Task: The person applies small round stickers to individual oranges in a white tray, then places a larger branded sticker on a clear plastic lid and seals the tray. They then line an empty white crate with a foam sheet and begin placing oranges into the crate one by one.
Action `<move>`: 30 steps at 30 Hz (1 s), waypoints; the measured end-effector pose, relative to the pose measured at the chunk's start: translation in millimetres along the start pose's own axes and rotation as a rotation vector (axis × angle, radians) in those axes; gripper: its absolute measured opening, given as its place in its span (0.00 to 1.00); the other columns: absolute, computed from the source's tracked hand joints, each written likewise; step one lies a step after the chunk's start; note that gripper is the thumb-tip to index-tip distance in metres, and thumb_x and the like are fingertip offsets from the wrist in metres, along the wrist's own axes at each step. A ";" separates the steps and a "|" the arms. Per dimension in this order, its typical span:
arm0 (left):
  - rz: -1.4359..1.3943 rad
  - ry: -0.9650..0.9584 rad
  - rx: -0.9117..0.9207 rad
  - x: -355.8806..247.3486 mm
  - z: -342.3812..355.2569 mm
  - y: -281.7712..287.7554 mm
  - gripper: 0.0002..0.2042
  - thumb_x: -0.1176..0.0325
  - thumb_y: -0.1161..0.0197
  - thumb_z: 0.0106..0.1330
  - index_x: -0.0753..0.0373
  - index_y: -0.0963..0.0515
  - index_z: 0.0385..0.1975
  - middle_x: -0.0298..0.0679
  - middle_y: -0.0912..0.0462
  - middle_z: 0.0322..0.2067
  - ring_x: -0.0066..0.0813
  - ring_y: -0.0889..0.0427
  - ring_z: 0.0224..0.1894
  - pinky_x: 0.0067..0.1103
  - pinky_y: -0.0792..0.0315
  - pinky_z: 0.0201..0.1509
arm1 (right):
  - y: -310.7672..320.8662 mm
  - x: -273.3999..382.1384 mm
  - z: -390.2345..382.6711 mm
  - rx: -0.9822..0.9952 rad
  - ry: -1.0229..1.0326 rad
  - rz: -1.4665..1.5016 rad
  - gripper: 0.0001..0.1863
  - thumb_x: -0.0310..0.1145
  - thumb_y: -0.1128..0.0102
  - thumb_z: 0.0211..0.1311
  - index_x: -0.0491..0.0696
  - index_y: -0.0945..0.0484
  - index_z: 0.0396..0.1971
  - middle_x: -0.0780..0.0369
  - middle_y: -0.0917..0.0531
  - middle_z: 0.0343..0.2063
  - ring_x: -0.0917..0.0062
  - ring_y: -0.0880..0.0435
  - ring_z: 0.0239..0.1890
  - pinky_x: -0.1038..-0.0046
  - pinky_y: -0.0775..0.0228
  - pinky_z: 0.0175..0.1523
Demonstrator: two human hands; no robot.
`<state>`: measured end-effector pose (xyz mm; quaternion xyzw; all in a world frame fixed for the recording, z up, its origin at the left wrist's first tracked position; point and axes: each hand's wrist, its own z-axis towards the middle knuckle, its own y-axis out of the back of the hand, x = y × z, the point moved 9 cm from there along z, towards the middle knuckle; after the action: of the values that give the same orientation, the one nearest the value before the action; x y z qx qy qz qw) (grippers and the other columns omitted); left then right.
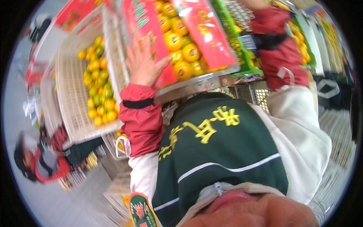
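Observation:
A red gift box [219, 43] of round orange citrus fruits [190, 52] lies in front of me at the top of the view. Shiny clear plastic shows along its near edge. My left hand [145, 62] rests on the box's left red panel, fingers spread and palm down, with nothing in its grasp. My right arm, in a red sleeve cover, reaches forward past the box's right side. Of my right hand [257, 3] only a part shows at the upper edge; its fingers are cut off from view.
Left of the box stands a white plastic crate [70, 87] with small yellow-green citrus [100, 85] in it. Green-edged fruit packs [247, 56] lie to the right. A person [45, 162] in red and grey is at the far left. Another crate [261, 94] sits below the table edge.

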<state>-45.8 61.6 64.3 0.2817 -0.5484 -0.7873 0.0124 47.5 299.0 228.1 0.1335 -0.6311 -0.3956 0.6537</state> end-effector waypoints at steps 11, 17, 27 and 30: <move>0.049 -0.205 0.370 27.8 -16.2 -59.4 0.50 0.36 0.35 0.49 0.58 0.46 0.69 0.58 0.43 0.65 0.60 0.48 0.68 0.46 0.52 0.70 | -127.0 10.2 -79.2 0.138 0.073 0.150 0.16 0.36 0.41 0.63 0.41 0.23 0.45 0.54 0.19 0.43 0.65 0.19 0.46 0.67 0.28 0.52; 0.256 0.004 0.363 73.3 -21.9 -47.3 0.59 0.24 0.37 0.35 0.49 0.48 0.70 0.53 0.49 0.69 0.67 0.57 0.70 0.68 0.64 0.62 | -172.1 152.0 -20.1 0.515 0.336 0.320 0.20 0.29 0.41 0.53 0.38 0.25 0.47 0.55 0.19 0.42 0.65 0.22 0.48 0.69 0.35 0.56; 0.240 0.000 -0.106 75.2 -22.1 -49.1 0.23 0.49 0.43 0.60 0.44 0.28 0.56 0.43 0.37 0.64 0.56 0.44 0.66 0.63 0.52 0.61 | -361.1 351.1 -71.9 1.216 0.771 0.734 0.29 0.41 0.36 0.60 0.36 0.30 0.53 0.50 0.22 0.46 0.60 0.23 0.50 0.68 0.32 0.54; 0.240 -0.038 -0.062 74.5 -19.8 -46.9 0.19 0.53 0.50 0.64 0.42 0.29 0.56 0.46 0.39 0.64 0.56 0.43 0.65 0.64 0.50 0.58 | -393.0 366.6 -98.5 1.550 0.549 0.825 0.29 0.44 0.39 0.62 0.35 0.30 0.53 0.51 0.21 0.46 0.66 0.22 0.49 0.70 0.31 0.53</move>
<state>-85.9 38.9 -13.3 0.1988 -0.5537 -0.8018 0.1050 -38.1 -240.4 210.5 0.3878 -0.5402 0.4481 0.5975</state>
